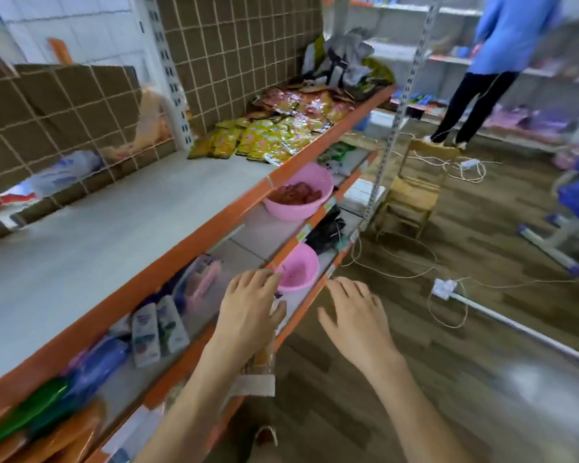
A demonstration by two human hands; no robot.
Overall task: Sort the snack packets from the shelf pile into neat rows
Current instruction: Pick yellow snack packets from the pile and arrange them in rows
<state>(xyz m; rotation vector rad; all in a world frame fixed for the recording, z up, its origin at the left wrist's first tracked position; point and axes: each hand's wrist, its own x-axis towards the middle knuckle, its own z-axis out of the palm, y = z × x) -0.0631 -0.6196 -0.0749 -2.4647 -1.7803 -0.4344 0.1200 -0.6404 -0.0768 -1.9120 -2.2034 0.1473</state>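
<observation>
Snack packets lie at the far end of the top grey shelf (121, 222). Yellow packets (264, 138) are laid out nearest me, red and orange packets (308, 101) lie behind them, and a loose heap of grey and dark bags (345, 61) sits farthest back. My left hand (251, 309) and my right hand (355, 315) hover low in front of the lower shelves, far from the packets. Both hands hold nothing and their fingers are spread.
Two pink basins (298, 192) (298, 269) stand on lower shelves, with bottles and packs (154, 329) to their left. A wooden stool (411, 192), cables and a power strip (445, 289) lie on the floor. A person in blue (495, 61) stands at the far shelves.
</observation>
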